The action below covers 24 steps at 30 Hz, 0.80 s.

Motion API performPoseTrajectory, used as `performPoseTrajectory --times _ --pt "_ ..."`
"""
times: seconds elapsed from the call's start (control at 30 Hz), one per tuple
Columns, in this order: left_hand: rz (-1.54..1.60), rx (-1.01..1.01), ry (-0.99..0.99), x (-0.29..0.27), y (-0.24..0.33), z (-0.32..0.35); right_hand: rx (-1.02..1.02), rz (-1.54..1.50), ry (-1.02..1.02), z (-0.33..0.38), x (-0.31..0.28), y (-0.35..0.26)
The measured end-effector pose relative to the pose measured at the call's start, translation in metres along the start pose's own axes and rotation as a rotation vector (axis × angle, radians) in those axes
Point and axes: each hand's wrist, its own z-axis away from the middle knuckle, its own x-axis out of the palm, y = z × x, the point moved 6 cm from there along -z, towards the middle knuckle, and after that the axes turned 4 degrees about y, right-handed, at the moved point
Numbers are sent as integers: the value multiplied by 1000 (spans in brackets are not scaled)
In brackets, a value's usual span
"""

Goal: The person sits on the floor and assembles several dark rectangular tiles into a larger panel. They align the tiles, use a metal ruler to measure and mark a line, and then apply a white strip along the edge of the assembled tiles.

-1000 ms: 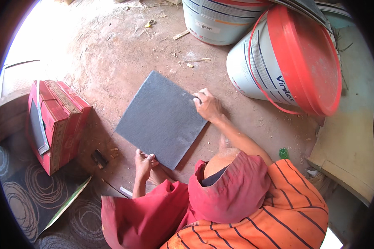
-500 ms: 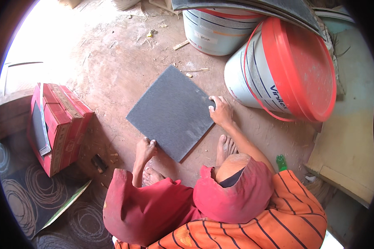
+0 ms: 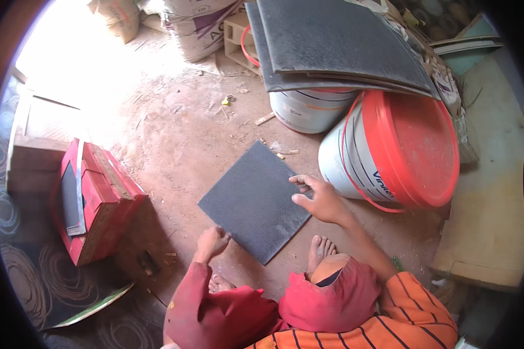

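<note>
Dark grey in the head view, a square tile [image 3: 253,200] is at the middle of the scene, between a red box [image 3: 108,200] on the left and a red-lidded bucket [image 3: 396,151] on the right. The left hand [image 3: 212,241] is curled at its near left edge; whether it grips the tile I cannot tell. The right hand [image 3: 323,202], partly open with thumb apart, is at the right corner, grasping nothing visible. Dark sheets [image 3: 337,41] lie far right.

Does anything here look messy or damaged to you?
Two things, mildly. The dark grey square slab has pale smudges near its lower-right edge, unlike its otherwise even surface. A pale flat strip and small scraps litter the reddish-brown floor beyond it, as if unswept.
</note>
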Motion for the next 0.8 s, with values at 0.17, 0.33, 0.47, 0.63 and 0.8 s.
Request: performPoseTrajectory --times 0.17,0.33,0.47,0.63,0.8 --pt "337 261 257 -169 104 -18 -398 80 -73 58 -140 -172" --pt "572 629 432 -283 278 6 -349 518 696 -34 -320 -133" --pt "634 706 331 -298 334 -14 -45 771 722 -102 -370 -82" --pt "554 695 223 -298 347 -36 78 913 619 -112 -347 -97" --pt "941 484 -11 -308 337 -46 104 932 722 -114 -330 -109"
